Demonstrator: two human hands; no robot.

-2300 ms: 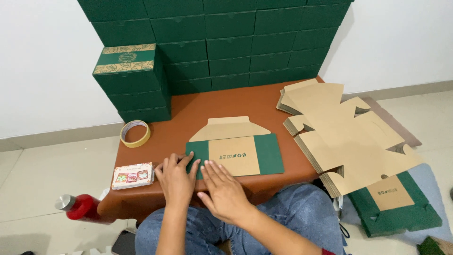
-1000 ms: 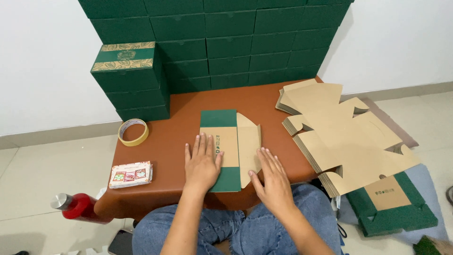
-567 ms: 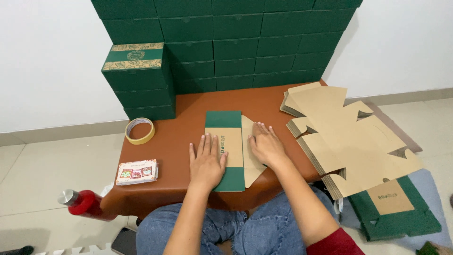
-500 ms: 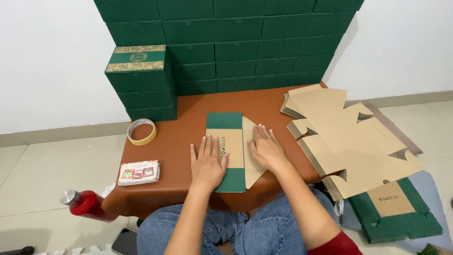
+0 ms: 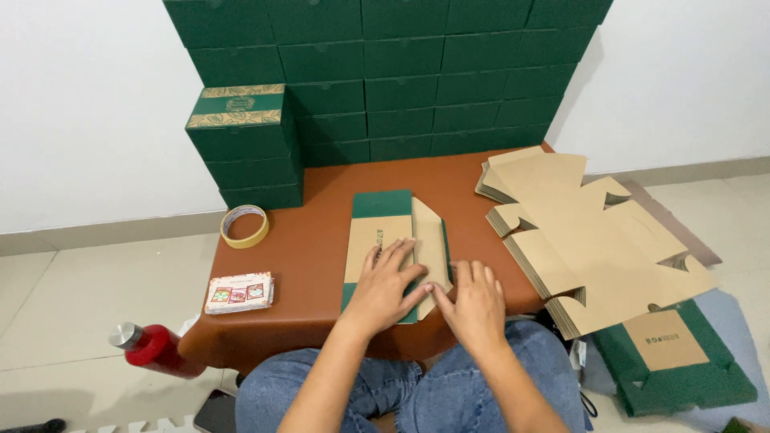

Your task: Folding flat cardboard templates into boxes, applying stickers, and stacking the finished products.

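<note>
A flat green and tan cardboard box blank point(image 5: 383, 224) lies lengthwise on the brown table point(image 5: 321, 232) in front of me. A tan side flap point(image 5: 428, 232) is folded along its right edge. My left hand point(image 5: 385, 285) rests flat, fingers spread, on the near part of the blank. My right hand point(image 5: 475, 309) presses flat at the blank's near right corner, beside the left hand. Neither hand grips anything.
A wall of closed green boxes point(image 5: 401, 72) stands at the table's back, with a shorter stack point(image 5: 241, 136) at left. A tape roll point(image 5: 245, 226) and a small card pack point(image 5: 239, 292) lie left. Stacked flat blanks point(image 5: 593, 240) spread right. A red bottle point(image 5: 152, 350) lies on the floor.
The blank was turned from crosswise to lengthwise. Since half a second ago my right hand slid from the flap's middle back to the near right corner; the left hand stayed.
</note>
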